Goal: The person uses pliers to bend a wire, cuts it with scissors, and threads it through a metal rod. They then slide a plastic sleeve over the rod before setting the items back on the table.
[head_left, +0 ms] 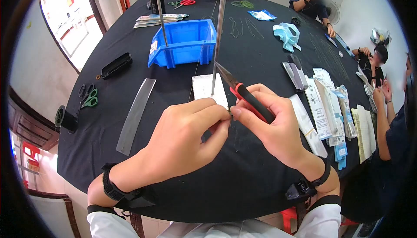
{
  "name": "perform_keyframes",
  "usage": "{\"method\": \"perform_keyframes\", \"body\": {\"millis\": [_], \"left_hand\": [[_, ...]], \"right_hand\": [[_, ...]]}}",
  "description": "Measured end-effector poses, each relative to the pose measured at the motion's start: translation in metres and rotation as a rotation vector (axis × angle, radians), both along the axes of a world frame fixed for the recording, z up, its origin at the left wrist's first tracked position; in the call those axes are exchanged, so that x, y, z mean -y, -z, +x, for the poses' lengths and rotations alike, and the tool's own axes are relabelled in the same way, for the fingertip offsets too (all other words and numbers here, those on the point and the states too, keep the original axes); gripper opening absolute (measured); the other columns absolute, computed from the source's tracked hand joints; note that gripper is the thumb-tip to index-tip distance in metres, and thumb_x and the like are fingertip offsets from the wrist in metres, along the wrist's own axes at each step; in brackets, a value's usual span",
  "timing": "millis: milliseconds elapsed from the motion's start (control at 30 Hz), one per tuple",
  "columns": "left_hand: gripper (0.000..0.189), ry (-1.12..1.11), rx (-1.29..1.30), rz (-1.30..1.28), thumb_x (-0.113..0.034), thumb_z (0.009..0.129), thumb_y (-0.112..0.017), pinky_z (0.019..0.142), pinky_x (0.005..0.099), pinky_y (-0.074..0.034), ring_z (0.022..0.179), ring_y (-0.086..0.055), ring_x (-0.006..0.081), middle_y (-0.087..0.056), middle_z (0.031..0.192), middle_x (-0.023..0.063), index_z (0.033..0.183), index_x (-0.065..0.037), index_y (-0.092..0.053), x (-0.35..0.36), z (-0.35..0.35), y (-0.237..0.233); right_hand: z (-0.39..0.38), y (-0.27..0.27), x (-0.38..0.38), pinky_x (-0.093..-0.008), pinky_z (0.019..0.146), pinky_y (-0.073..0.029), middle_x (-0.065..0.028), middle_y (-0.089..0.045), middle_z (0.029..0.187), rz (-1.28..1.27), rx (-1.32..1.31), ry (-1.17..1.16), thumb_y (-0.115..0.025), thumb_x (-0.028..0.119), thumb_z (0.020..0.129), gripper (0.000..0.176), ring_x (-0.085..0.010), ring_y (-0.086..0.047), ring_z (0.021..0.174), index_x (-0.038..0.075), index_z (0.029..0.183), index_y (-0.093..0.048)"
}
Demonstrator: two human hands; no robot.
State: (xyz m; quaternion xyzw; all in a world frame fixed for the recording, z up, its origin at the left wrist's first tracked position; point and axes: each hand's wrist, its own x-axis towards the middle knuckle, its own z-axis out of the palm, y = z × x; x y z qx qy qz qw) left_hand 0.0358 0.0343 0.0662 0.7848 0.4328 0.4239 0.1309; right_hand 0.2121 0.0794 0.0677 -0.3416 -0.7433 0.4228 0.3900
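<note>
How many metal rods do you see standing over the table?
2: a thinner rod reaches down at the blue bin, and a thicker rod reaches down at the white pad.

White packet [318,107] — small Chinese characters, blue bin [189,56] — unreadable label [153,47]

Wears white sleeves [319,221] with black bands [328,200] at the ends. Shows left hand [186,133] and right hand [278,125] bare. Carries a textured black strap [114,189] on the left wrist, a smoother black strap [322,173] on the right. Includes a dark, angular unit [300,189] beside the right wrist.
</note>
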Motion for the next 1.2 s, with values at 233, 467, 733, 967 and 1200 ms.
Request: {"method": "perform_keyframes", "body": {"millis": [233,467,733,967,1200], "left_hand": [[0.006,-0.029,0.036,0.042,0.001,0.076,-0.064,0.043,0.0248,-0.032,0.047,-0.046,0.0117,-0.054,0.065,0.0064,0.082,0.000,-0.062,-0.001,0.002,0.003],[0.007,-0.061,0.006,0.075,0.001,0.073,-0.062,0.050,0.0325,-0.045,0.057,-0.058,0.0255,-0.055,0.066,0.0108,0.079,0.001,-0.058,0.001,0.004,0.003],[0.009,-0.069,0.048,0.085,0.003,0.072,-0.062,0.048,0.0311,-0.044,0.054,-0.057,0.0240,-0.057,0.068,0.0107,0.080,0.001,-0.058,-0.002,0.005,0.008],[0.012,-0.126,0.520,-0.255,-0.004,0.087,-0.055,0.051,0.0170,-0.032,0.058,-0.044,0.0010,-0.058,0.072,0.0005,0.087,0.005,-0.064,0.002,-0.002,0.000],[0.013,-0.092,0.619,-0.313,-0.005,0.087,-0.057,0.052,0.0161,-0.031,0.062,-0.044,0.0005,-0.060,0.075,0.0013,0.089,0.005,-0.064,0.000,-0.005,-0.003]], "right_hand": [[0.000,0.008,-0.004,-0.0199,0.058,-0.038,-0.0036,-0.054,0.086,0.092,-0.021,0.015,-0.064,0.012,0.084,0.015,-0.0054,-0.050,0.070,-0.003,0.085,-0.062],[-0.004,0.009,0.000,-0.0215,0.061,-0.041,-0.0056,-0.055,0.087,0.164,-0.032,0.043,-0.066,0.012,0.082,0.015,-0.0097,-0.054,0.072,-0.002,0.083,-0.062],[-0.001,0.011,0.000,-0.0242,0.063,-0.044,-0.0078,-0.055,0.088,0.182,-0.047,-0.001,-0.066,0.004,0.078,0.009,-0.0130,-0.056,0.073,-0.002,0.084,-0.063],[0.005,0.015,-0.009,-0.0340,0.080,-0.045,-0.0161,-0.053,0.108,0.574,0.122,0.022,-0.066,0.004,0.076,0.023,-0.0285,-0.055,0.095,-0.005,0.097,-0.061],[0.009,0.011,-0.012,-0.0460,0.090,-0.040,-0.0171,-0.049,0.112,0.789,0.357,0.073,-0.067,0.005,0.071,0.028,-0.0338,-0.050,0.104,-0.003,0.098,-0.062]]}}
